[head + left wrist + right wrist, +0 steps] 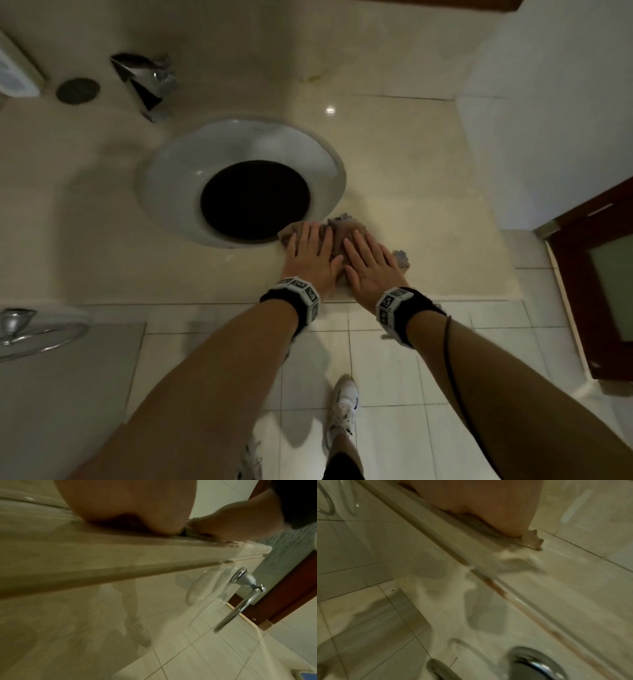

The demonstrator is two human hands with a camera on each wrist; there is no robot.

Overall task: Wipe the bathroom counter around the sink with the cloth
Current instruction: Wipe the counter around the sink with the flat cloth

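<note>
Both my hands press a crumpled cloth flat on the bathroom counter at the front right edge of the sink.

From the head camera I see my left hand (310,255) and right hand (368,263) side by side, fingers straight and spread, palms down on the brownish cloth (337,233), gripping nothing. The cloth lies on the beige counter (411,192), touching the rim of the round sink (164,185), near the counter's front edge. I judge the wipe to be mid-way at most: the counter left of the sink and behind it by the faucet (147,82) looks untouched, though I cannot tell wet from dry. No brand or writing is readable; my wristbands carry only black-and-white marker patterns.
</note>
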